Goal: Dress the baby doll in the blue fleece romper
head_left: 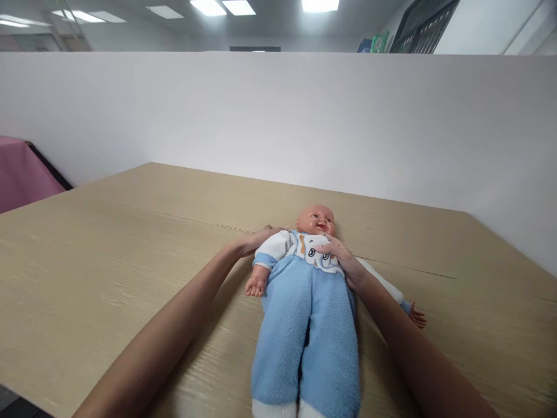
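A baby doll lies on its back on the light wooden table, head away from me. It wears a fluffy blue romper with a white bib that has a cartoon print. My left hand reaches to the doll's shoulder by its white sleeve; its fingers are mostly hidden behind the shoulder. My right hand rests on the doll's chest, fingers curled on the bib's edge. The doll's far arm sticks out past my right forearm.
A white partition wall stands along the back and right edges of the table. At the far left, something covered in pink cloth stands beyond the table's edge. Ceiling lights show above the partition.
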Demonstrator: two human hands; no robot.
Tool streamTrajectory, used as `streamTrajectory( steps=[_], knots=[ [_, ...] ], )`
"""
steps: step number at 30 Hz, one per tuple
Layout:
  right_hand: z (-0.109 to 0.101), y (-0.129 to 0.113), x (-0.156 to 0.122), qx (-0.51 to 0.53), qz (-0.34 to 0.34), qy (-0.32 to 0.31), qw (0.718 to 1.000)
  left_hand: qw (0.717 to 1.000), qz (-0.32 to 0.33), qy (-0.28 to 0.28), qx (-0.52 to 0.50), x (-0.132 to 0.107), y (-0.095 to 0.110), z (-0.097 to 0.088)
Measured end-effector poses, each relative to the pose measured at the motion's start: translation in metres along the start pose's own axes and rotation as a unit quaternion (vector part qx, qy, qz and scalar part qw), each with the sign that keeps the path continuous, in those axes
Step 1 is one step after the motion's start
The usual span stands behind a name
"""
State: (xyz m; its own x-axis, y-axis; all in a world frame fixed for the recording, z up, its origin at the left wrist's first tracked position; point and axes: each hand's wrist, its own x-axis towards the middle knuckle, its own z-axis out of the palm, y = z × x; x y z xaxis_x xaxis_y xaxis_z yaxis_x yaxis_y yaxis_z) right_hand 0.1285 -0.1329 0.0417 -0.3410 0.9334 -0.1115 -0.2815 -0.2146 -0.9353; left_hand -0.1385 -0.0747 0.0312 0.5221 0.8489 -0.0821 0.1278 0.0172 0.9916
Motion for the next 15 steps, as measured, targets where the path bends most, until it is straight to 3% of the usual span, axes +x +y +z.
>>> streamTrajectory(
  steps=[3, 5, 11, 15],
  knots=[
    [0.001, 0.000, 0.000, -0.011, -0.001, -0.003, 1.000, 0.994, -0.085, -0.047, -0.050, -0.020, 0.005, -0.006],
    [0.002, -0.001, -0.001, -0.015, 0.003, -0.004, 1.000, 0.991, -0.120, -0.045, -0.040, -0.031, 0.007, -0.012],
    [0.005, -0.003, -0.001, -0.004, 0.006, 0.010, 1.000, 0.985, -0.129, -0.007, 0.112, -0.055, 0.014, -0.033],
    [0.006, -0.001, 0.001, -0.007, 0.002, 0.009, 1.000, 0.979, -0.128, -0.041, 0.154, -0.061, 0.019, -0.043]
  ],
)
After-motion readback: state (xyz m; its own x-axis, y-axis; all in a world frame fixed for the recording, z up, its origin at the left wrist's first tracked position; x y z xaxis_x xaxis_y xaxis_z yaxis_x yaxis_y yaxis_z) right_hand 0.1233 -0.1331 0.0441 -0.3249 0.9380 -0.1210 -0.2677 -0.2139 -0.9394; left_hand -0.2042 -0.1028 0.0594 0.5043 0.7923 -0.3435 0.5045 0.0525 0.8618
